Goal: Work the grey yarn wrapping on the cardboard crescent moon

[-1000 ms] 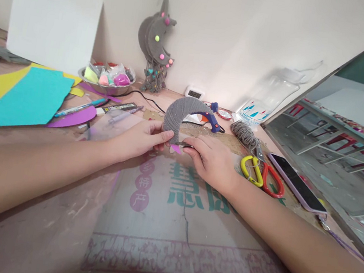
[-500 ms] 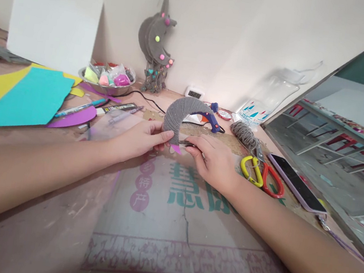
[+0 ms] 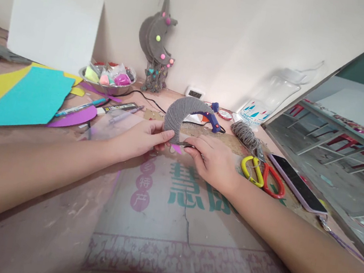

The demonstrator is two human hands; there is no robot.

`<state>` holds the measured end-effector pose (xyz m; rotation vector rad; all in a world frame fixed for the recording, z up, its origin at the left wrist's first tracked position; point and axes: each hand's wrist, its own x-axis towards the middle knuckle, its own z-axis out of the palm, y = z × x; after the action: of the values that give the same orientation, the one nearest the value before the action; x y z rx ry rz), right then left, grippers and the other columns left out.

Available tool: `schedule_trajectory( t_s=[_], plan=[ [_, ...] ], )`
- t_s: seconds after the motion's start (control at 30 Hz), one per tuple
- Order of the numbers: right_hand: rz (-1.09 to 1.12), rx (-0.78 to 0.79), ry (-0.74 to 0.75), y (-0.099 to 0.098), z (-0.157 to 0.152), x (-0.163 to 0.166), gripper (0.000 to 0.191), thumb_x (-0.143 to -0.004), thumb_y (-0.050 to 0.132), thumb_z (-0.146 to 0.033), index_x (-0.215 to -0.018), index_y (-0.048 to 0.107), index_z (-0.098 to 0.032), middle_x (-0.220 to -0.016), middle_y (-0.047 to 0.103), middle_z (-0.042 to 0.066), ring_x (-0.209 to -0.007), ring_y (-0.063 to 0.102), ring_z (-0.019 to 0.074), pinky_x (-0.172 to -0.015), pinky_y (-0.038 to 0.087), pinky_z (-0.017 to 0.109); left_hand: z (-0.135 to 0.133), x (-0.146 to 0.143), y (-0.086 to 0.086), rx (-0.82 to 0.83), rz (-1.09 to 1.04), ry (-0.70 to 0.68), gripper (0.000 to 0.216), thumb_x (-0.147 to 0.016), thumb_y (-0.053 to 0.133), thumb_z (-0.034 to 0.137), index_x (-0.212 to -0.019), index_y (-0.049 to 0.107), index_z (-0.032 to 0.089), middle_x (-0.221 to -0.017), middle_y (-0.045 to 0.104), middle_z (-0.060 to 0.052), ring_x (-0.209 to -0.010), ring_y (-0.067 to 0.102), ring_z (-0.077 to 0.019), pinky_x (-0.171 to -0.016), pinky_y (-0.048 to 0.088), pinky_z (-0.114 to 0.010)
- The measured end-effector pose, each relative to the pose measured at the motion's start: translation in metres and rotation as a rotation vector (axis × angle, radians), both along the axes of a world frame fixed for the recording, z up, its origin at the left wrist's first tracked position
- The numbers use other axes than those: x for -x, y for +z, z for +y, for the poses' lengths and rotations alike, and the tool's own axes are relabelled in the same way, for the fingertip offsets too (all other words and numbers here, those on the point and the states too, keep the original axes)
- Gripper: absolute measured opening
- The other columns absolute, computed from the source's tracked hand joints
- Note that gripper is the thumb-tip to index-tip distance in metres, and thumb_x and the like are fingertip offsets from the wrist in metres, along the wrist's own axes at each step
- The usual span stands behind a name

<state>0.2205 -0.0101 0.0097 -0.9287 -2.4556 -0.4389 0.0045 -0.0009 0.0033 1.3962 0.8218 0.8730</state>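
A crescent moon shape, wound in grey yarn, stands upright above the printed plastic sheet. My left hand is closed on its lower left part, thumb in front. A small purple tip shows bare at the crescent's lower end. Close beside that end, my right hand pinches a short grey yarn strand that runs to the crescent. Its fingertips partly hide the strand. Behind the crescent lies a blue glue gun, partly covered by the crescent's upper tip.
Yellow-and-red-handled scissors, a yarn bundle and a phone lie to the right. A glass jar stands behind them. Coloured sheets and a metal bowl are at left. A decorated moon hanging is against the wall.
The yarn strand at the crescent's lower end sits slightly lower, and my right fingers have shifted a little with it. My left hand keeps its hold.
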Motion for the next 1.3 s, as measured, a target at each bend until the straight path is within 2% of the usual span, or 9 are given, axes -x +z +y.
schedule_trajectory(
  t_s=[0.57, 0.8, 1.3],
  plan=[
    [-0.029, 0.004, 0.003, -0.0005, 0.001, 0.0, 0.026, -0.096, 0.041, -0.03, -0.103, 0.062, -0.015, -0.084, 0.067, 0.007, -0.079, 0.06, 0.0184, -0.07, 0.042, 0.03, -0.0024, -0.0013, 0.0021, 0.014, -0.006, 0.011, 0.03, -0.082, 0.061, 0.044, -0.071, 0.05, 0.017, -0.058, 0.045, 0.004, -0.049, 0.038, -0.0076, -0.045, 0.026, -0.02],
    [0.072, 0.015, 0.007, 0.0001, 0.0, -0.0002, 0.023, -0.095, 0.044, -0.029, -0.102, 0.061, -0.016, -0.087, 0.068, 0.007, -0.082, 0.061, 0.0184, -0.072, 0.043, 0.029, 0.0011, 0.0006, -0.0011, -0.008, 0.013, -0.009, 0.029, -0.082, 0.059, 0.044, -0.073, 0.05, 0.018, -0.06, 0.046, 0.003, -0.051, 0.041, -0.0084, -0.047, 0.029, -0.021],
    [0.057, -0.005, 0.008, -0.0005, 0.0011, -0.0005, 0.022, -0.095, 0.045, -0.029, -0.099, 0.062, -0.015, -0.082, 0.067, 0.006, -0.078, 0.061, 0.0179, -0.069, 0.042, 0.029, 0.0006, 0.0006, -0.0015, -0.014, 0.007, 0.001, 0.03, -0.083, 0.059, 0.043, -0.071, 0.049, 0.018, -0.06, 0.046, 0.003, -0.053, 0.041, -0.0089, -0.048, 0.028, -0.021]
  ],
)
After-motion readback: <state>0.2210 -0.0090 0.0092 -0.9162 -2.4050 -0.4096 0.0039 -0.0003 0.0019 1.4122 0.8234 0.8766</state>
